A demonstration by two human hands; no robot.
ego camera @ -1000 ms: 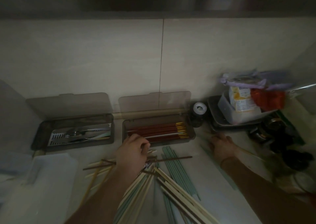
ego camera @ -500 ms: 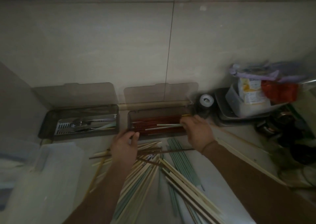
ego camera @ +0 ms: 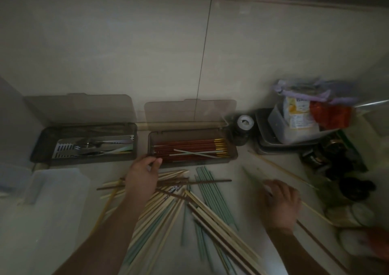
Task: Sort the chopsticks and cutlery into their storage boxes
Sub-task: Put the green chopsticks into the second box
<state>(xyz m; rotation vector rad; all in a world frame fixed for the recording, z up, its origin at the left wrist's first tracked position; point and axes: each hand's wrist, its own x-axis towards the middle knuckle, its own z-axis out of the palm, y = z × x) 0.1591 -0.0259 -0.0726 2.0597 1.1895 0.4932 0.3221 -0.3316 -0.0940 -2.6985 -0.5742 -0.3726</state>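
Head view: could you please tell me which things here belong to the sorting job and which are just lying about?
Job: loose chopsticks; chopstick box; cutlery box; left hand; right hand.

Lying about: tape roll; food tub; metal tray; white lid.

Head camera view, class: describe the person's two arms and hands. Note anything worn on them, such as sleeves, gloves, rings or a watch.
Both forearms are bare to the frame's lower edge, so no sleeves show. The left hand and right hand wear no gloves. No rings or watch are visible, though the picture is dim and the right hand is blurred.
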